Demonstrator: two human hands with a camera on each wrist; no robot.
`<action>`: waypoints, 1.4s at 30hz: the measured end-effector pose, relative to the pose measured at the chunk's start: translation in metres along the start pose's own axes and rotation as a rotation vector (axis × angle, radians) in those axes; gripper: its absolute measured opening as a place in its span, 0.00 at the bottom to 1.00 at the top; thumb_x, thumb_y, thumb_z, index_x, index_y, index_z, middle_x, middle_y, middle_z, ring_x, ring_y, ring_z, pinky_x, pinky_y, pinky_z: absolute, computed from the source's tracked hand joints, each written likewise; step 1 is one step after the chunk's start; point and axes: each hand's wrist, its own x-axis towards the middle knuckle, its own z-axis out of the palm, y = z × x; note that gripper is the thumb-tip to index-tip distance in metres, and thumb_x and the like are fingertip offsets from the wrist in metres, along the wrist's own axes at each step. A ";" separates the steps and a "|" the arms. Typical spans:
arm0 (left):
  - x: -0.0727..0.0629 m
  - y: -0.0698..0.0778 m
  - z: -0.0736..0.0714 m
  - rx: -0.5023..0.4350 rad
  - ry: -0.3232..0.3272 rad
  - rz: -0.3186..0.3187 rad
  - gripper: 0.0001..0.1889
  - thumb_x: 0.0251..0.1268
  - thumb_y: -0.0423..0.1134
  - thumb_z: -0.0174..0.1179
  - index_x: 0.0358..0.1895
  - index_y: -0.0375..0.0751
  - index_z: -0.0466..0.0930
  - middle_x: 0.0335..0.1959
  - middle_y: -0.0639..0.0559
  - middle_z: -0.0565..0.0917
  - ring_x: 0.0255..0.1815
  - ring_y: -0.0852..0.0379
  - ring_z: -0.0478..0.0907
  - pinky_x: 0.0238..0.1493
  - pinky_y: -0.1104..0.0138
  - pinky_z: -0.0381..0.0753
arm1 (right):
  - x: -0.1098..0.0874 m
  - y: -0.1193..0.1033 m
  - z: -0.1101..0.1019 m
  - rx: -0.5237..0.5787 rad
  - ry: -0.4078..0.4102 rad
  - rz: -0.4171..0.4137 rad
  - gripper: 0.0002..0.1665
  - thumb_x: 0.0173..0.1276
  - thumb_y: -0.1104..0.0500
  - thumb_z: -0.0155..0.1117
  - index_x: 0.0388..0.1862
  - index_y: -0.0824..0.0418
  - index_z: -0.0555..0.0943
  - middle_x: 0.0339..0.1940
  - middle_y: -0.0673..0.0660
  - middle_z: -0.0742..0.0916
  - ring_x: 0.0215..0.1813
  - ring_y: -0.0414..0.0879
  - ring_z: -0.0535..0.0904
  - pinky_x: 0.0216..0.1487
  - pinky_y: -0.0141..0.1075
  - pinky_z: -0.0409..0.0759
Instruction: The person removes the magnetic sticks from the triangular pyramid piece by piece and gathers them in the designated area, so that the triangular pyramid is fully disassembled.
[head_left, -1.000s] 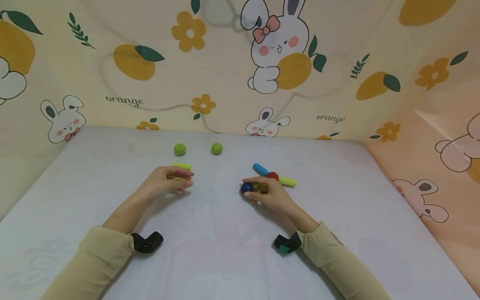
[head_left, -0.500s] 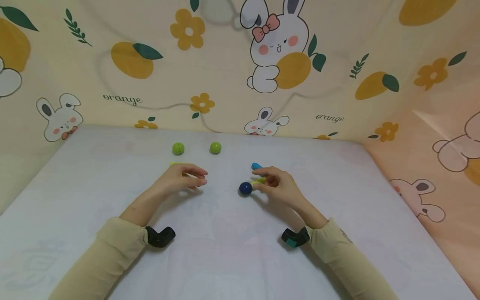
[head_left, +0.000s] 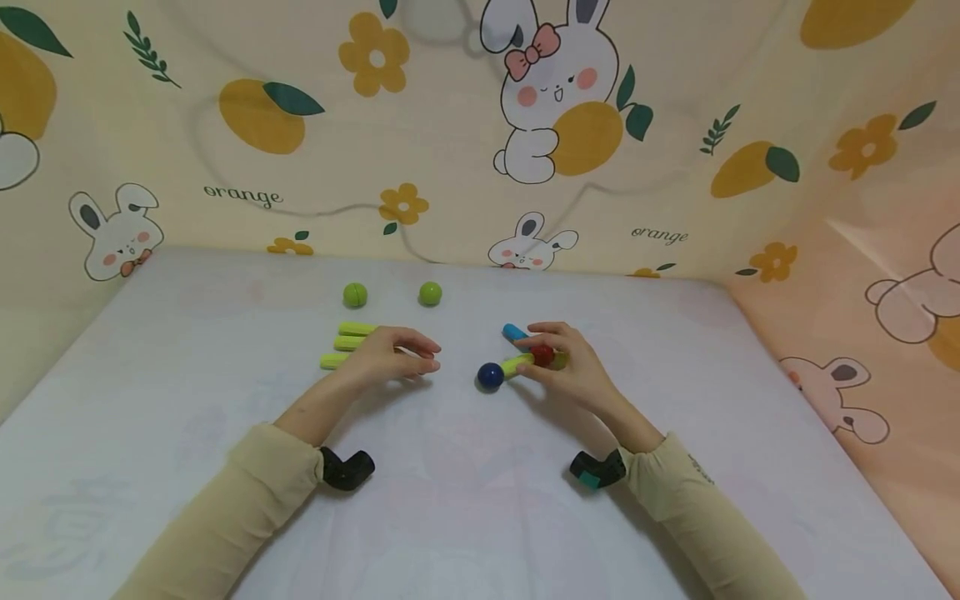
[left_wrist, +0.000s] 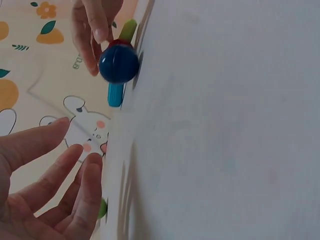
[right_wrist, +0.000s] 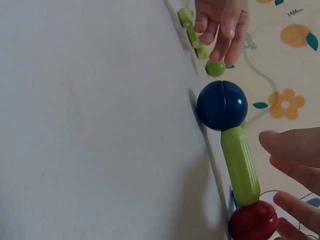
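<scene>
A dark blue ball (head_left: 491, 376) sits on one end of a ribbed yellow-green stick (right_wrist: 241, 165), whose other end meets a red ball (head_left: 542, 355). From the red ball a blue stick (head_left: 513, 332) points back to the left, while a second yellow-green stick is mostly hidden by my right hand (head_left: 570, 358). That hand hovers around the red ball with its fingers spread; the right wrist view shows the fingertips apart from the stick. My left hand (head_left: 390, 354), holding nothing, hangs over the table left of the blue ball with loosely bent fingers.
Partly behind the left hand lie three yellow-green sticks (head_left: 348, 342). Farther back are two green balls, one on the left (head_left: 355, 294) and one nearer the middle (head_left: 430, 293). A patterned cloth wall (head_left: 450, 150) borders the white tabletop (head_left: 450, 517).
My right hand has let go of the blue ball and drawn back rightward to the red ball. My left hand has moved right, uncovering the sticks on the left.
</scene>
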 end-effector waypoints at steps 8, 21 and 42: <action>0.005 0.007 0.015 0.008 -0.006 0.030 0.19 0.59 0.38 0.66 0.53 0.34 0.80 0.43 0.44 0.83 0.33 0.59 0.79 0.39 0.67 0.81 | 0.001 0.007 0.002 0.001 -0.056 0.005 0.21 0.59 0.59 0.72 0.53 0.58 0.83 0.64 0.61 0.75 0.65 0.58 0.68 0.61 0.54 0.69; 0.012 0.012 0.036 -0.013 -0.007 0.007 0.19 0.57 0.38 0.67 0.52 0.37 0.81 0.45 0.44 0.83 0.34 0.60 0.80 0.36 0.69 0.79 | -0.003 0.006 0.008 -0.046 -0.072 0.002 0.20 0.60 0.58 0.71 0.53 0.56 0.84 0.64 0.65 0.74 0.63 0.61 0.71 0.58 0.52 0.72; 0.012 0.016 0.042 0.123 0.016 0.063 0.17 0.59 0.39 0.67 0.52 0.39 0.82 0.48 0.45 0.83 0.48 0.51 0.79 0.53 0.59 0.75 | -0.007 -0.001 0.025 -0.013 -0.026 -0.010 0.14 0.60 0.57 0.71 0.46 0.58 0.87 0.66 0.63 0.73 0.62 0.59 0.71 0.60 0.55 0.71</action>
